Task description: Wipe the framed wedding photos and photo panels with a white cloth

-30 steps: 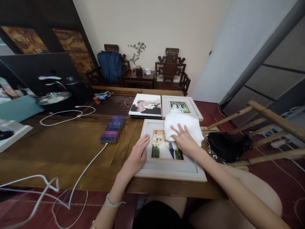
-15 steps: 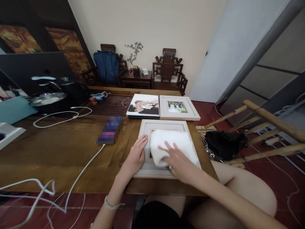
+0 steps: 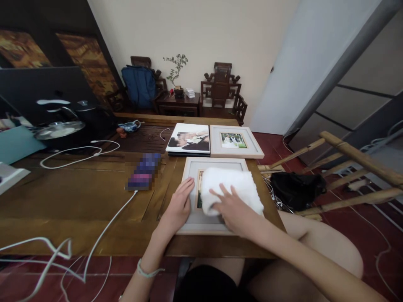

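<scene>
A pale wooden picture frame (image 3: 192, 167) lies flat on the wooden table (image 3: 78, 201) right in front of me. My left hand (image 3: 179, 205) rests flat on the frame's left border, fingers stretched out. My right hand (image 3: 231, 209) presses a folded white towel (image 3: 229, 186) onto the frame's glass, fingers spread on top of it. The towel covers most of the photo. A second, smaller frame (image 3: 234, 141) and a photo print (image 3: 189, 139) lie just beyond.
A blurred phone (image 3: 143, 170) with a white cable (image 3: 107, 228) lies left of the frame. More cables, a pan (image 3: 59, 129) and a box sit at the far left. A black bag (image 3: 296, 186) and bamboo poles (image 3: 352, 153) stand at the right. Chairs line the back wall.
My right hand has slid the towel from the frame's far right corner down over the photo, then slightly left. My left hand stays on the left border.
</scene>
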`<state>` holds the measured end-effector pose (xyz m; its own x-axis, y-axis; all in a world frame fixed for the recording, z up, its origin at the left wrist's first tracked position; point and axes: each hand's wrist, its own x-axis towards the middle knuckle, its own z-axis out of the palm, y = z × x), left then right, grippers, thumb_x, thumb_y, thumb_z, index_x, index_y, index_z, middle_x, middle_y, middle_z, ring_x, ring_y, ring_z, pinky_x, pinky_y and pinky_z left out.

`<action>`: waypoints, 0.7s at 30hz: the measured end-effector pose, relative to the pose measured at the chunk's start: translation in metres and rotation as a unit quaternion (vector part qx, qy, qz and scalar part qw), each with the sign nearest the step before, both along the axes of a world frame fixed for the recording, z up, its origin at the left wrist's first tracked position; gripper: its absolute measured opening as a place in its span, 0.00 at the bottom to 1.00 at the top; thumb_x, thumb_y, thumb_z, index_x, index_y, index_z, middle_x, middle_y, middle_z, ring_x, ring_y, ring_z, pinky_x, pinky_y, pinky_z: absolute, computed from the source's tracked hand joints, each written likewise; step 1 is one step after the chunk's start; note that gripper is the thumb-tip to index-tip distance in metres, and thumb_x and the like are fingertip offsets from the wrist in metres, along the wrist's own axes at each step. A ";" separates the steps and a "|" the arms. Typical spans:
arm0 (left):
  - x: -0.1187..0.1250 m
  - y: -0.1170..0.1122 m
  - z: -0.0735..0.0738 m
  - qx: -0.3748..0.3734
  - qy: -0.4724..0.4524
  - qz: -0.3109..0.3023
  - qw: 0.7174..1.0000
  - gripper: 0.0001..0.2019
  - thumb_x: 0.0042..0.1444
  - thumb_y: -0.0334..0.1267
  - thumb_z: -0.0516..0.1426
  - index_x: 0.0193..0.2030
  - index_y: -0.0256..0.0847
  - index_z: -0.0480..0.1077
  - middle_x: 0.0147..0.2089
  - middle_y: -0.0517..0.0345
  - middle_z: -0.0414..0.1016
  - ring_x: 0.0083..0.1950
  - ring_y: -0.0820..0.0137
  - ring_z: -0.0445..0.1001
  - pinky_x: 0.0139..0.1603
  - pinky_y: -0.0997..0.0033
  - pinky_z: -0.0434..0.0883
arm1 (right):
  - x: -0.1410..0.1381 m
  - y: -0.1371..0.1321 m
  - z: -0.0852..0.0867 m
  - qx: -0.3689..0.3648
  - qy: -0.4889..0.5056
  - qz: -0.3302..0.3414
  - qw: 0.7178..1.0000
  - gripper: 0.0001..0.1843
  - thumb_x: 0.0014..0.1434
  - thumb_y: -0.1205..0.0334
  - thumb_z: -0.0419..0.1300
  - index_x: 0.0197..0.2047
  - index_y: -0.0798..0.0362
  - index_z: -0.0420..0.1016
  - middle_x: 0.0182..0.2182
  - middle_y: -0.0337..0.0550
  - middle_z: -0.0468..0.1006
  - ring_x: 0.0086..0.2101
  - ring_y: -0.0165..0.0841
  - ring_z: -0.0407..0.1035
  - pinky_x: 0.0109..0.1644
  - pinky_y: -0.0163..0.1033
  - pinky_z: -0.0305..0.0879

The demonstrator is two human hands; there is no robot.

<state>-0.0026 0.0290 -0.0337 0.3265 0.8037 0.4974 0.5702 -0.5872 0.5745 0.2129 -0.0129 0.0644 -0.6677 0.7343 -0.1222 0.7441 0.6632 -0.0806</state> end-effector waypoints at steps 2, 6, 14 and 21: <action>0.002 0.000 0.001 -0.006 -0.001 0.006 1.000 0.24 0.57 0.24 0.45 0.59 0.34 0.65 0.62 0.42 0.66 0.66 0.61 0.59 0.66 0.49 0.58 | -0.002 -0.030 0.010 -0.049 0.001 0.033 0.998 0.22 0.54 0.75 0.54 0.51 0.54 0.72 0.64 0.51 0.59 0.62 0.57 0.49 0.59 0.66 0.54; 0.006 -0.009 0.015 -0.044 -0.030 0.022 0.998 0.21 0.63 0.31 0.45 0.61 0.39 0.62 0.64 0.47 0.64 0.67 0.62 0.59 0.67 0.50 0.55 | -0.012 -0.052 0.008 -0.046 0.032 0.067 0.996 0.20 0.55 0.69 0.58 0.52 0.53 0.72 0.64 0.52 0.57 0.62 0.60 0.47 0.59 0.67 0.53; 0.008 -0.023 0.030 -0.085 -0.065 0.033 0.994 0.24 0.67 0.40 0.43 0.69 0.44 0.46 0.72 0.51 0.46 0.71 0.66 0.47 0.70 0.57 0.49 | -0.043 0.031 -0.027 0.144 0.032 0.055 0.988 0.13 0.60 0.70 0.53 0.44 0.57 0.77 0.64 0.53 0.57 0.64 0.53 0.44 0.65 0.63 0.42; 0.005 -0.011 0.010 -0.036 -0.021 0.014 0.999 0.25 0.64 0.33 0.46 0.68 0.41 0.49 0.69 0.44 0.54 0.70 0.61 0.51 0.68 0.51 0.53 | -0.040 0.099 -0.022 0.214 -0.022 -0.023 0.976 0.12 0.61 0.68 0.54 0.43 0.53 0.78 0.64 0.47 0.59 0.65 0.49 0.43 0.66 0.60 0.42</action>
